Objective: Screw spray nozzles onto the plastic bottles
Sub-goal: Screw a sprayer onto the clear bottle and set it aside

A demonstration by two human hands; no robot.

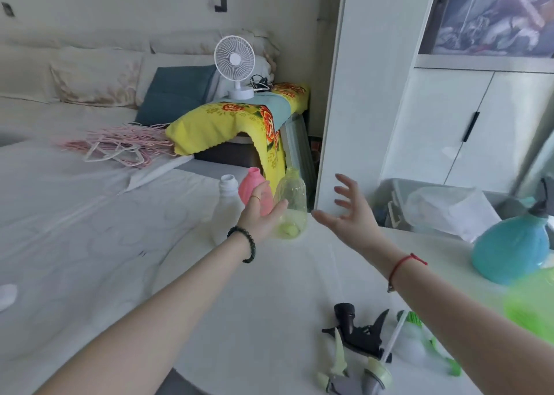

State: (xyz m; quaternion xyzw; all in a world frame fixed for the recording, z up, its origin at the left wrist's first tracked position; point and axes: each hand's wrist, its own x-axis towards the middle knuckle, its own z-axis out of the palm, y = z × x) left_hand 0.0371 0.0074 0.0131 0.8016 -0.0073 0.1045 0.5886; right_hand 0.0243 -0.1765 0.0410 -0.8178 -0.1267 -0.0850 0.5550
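Three uncapped bottles, white (225,202), pink (253,189) and clear (291,202), stand together at the desk's (269,289) far edge. Both hands, left (260,211) and right (349,211), reach spread and empty, apparently to collect one. Loose nozzles (359,352) lie near.

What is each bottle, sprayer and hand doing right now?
White bottle: upright, no nozzle.
Pink bottle: upright, no nozzle.
Clear bottle: upright, no nozzle.
Blue bottle: nozzle on.
Black nozzle: loose, lying down.
Green nozzles: loose, lying down.
Left hand: open, at the bottles.
Right hand: open, empty.
Fan: upright.
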